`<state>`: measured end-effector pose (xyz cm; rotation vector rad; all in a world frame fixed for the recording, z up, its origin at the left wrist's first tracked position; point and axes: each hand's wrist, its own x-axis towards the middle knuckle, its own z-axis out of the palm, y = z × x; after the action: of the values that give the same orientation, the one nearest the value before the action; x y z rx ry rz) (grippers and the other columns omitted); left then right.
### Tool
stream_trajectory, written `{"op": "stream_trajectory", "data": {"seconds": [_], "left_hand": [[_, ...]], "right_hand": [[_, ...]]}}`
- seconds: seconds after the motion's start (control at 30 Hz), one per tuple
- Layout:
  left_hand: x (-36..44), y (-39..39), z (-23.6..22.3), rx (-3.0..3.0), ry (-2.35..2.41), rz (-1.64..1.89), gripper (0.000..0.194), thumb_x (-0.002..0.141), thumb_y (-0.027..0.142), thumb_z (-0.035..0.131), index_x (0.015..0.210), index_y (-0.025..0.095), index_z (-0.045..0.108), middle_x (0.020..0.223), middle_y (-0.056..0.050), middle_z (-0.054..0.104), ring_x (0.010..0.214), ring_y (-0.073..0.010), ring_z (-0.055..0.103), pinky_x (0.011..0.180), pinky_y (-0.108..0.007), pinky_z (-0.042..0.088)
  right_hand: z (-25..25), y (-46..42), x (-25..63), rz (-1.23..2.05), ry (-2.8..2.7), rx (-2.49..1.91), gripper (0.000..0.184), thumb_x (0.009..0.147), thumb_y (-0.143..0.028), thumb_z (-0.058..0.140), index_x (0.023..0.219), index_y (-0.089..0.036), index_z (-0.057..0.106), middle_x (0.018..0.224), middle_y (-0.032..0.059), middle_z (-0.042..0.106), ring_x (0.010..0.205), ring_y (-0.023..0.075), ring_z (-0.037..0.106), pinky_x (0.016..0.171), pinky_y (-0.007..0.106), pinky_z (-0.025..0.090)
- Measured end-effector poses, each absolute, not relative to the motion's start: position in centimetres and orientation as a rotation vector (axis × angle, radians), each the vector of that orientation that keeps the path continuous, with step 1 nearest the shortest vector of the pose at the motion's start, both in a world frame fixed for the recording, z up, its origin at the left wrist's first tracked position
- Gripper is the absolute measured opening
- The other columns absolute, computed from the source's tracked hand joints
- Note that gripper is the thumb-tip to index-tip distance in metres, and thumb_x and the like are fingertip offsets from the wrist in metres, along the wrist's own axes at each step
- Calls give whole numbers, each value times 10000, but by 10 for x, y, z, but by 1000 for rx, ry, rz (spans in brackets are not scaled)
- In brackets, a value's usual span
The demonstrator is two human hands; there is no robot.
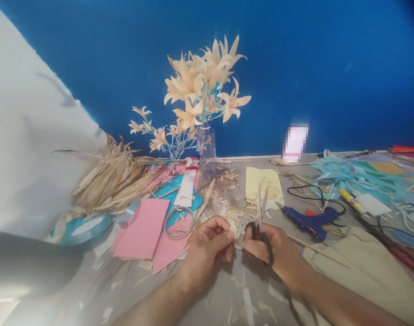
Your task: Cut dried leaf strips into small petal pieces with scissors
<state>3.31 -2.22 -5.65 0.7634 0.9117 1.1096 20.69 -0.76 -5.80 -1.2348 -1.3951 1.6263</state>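
Between the thumb and fingers of my left hand (210,246) is a small pale petal-like piece of husk (233,228). My right hand (278,253) grips black-handled scissors (260,208), their blades pointing up and slightly parted. The blades stand to the right of the husk piece, apart from it. Below and behind both hands, cut husk scraps (240,215) litter the grey table. A yellow paper sheet (261,179) lies just beyond the scissors, and a blue glue gun (308,222) rests to the right of my right hand.
Cream artificial flowers (207,77) stand in a clear bottle (207,151) at the back. Dried husks (101,181), pink paper (142,228), a tape ring (178,222) and a blue ribbon roll (86,228) lie left. Turquoise ribbons (349,174) and a beige cloth-like sheet (359,267) are right.
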Motion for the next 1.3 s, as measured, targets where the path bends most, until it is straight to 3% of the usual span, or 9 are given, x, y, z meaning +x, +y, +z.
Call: {"op": "stream_trajectory", "data": {"seconds": [0.13, 0.6, 0.8, 1.1, 1.3], "left_hand": [[32, -23, -58, 768, 921, 1032, 166, 752, 236, 719, 773, 164, 570, 495, 53, 524, 435, -63, 434, 478, -198, 264], [38, -27, -59, 986, 1068, 960, 191, 769, 310, 725, 789, 160, 607, 625, 20, 575, 555, -90, 510, 552, -222, 368], [41, -27, -55, 1078, 1189, 957, 143, 729, 235, 739, 726, 146, 627, 632, 13, 596, 562, -81, 493, 554, -215, 370], [46, -25, -63, 763, 1002, 1121, 240, 697, 192, 778, 859, 156, 604, 710, 2, 627, 586, -114, 593, 532, -221, 440], [39, -23, -63, 715, 933, 891, 204, 738, 286, 746, 749, 131, 614, 614, -41, 633, 514, -110, 565, 460, -199, 390]], "right_hand": [[-56, -3, 213, 1551, -1398, -1239, 158, 733, -298, 676, 788, -173, 596, 646, -43, 515, 588, 107, 435, 555, 218, 360], [-52, -5, 208, 1533, -1473, -1320, 162, 669, -268, 660, 739, -180, 543, 586, -60, 478, 548, 97, 416, 505, 207, 337], [-59, -9, 208, 1380, -1678, -1371, 125, 695, -220, 644, 773, -188, 551, 580, -64, 482, 534, 95, 403, 500, 212, 321], [-57, -7, 202, 1624, -1410, -1304, 179, 647, -223, 634, 781, -190, 520, 622, -23, 606, 593, 129, 540, 544, 220, 391], [-56, -9, 207, 1552, -1565, -1332, 156, 664, -200, 658, 753, -187, 530, 579, -52, 519, 541, 98, 416, 507, 208, 330]]}}
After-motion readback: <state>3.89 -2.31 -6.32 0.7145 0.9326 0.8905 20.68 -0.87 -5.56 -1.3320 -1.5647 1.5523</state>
